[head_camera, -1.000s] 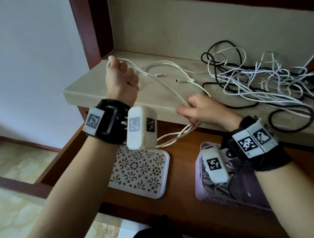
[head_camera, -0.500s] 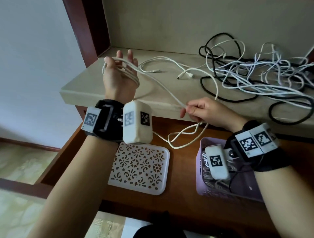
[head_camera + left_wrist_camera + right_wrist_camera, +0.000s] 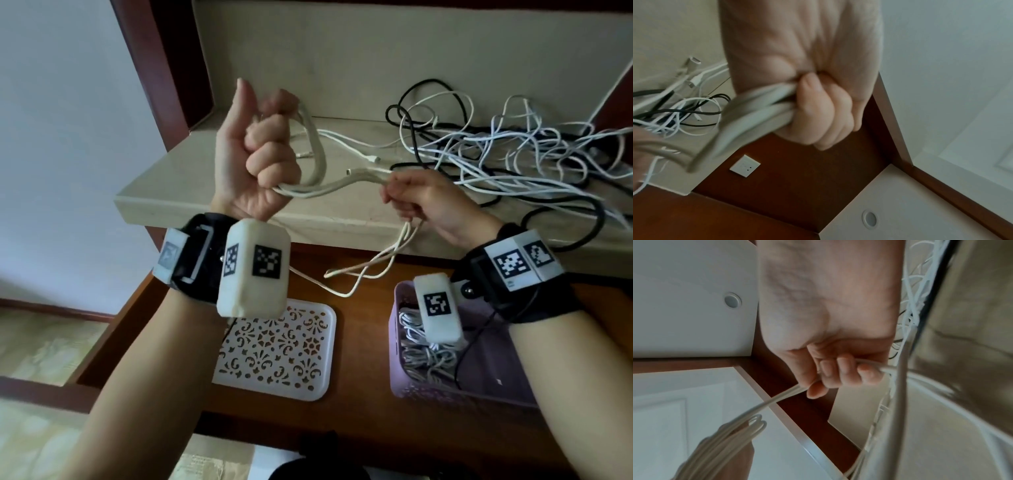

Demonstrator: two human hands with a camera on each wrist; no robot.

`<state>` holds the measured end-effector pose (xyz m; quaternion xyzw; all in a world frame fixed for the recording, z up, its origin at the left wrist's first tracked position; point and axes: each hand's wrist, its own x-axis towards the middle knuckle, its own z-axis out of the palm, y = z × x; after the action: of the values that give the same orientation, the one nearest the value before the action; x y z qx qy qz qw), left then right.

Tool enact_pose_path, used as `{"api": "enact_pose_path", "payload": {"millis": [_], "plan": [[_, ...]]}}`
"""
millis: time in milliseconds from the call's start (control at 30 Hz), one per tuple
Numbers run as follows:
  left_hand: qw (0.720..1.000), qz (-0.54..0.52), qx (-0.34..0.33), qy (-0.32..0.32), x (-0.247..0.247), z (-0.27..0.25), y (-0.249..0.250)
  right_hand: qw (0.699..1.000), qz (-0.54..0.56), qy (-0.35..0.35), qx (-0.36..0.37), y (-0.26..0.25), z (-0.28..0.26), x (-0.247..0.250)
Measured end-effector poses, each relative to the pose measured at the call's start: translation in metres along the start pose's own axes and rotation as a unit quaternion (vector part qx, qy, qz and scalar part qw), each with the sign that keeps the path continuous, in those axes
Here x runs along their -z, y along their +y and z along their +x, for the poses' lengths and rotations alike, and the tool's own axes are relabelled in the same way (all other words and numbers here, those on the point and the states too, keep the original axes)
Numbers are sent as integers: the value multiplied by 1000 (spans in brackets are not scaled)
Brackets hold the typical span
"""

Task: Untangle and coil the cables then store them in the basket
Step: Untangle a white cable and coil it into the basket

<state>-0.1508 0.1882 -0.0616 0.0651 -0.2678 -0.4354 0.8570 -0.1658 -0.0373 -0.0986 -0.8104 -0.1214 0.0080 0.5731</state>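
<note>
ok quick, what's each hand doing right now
Left hand: closed in a fist, gripping the coiled loops of the white cable.
Right hand: closed, pinching strands of the same white cable.

cable tangle (image 3: 507, 161) on shelf (image 3: 205, 192) behind, basket (image 3: 445, 394) on desk (image 3: 359, 377) below, tray (image 3: 274, 356) left of basket

I'm standing at a beige shelf (image 3: 191, 178) — a tangle of white and black cables (image 3: 513, 161) is lying on it. Below, my wooden desk (image 3: 359, 342) is carrying a white patterned tray (image 3: 274, 353) and a purple basket (image 3: 445, 394).
</note>
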Motion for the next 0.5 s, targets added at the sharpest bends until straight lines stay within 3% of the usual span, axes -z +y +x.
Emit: {"api": "enact_pose_path", "payload": {"millis": [300, 400, 500], "plan": [[985, 117, 129, -17, -5, 7, -25, 985, -160, -30, -53, -20, 39, 15], [965, 146, 215, -40, 3, 8, -23, 968, -242, -34, -62, -33, 43, 26], [932, 244, 266, -40, 11, 16, -29, 939, -336, -50, -46, -55, 45, 37]]}}
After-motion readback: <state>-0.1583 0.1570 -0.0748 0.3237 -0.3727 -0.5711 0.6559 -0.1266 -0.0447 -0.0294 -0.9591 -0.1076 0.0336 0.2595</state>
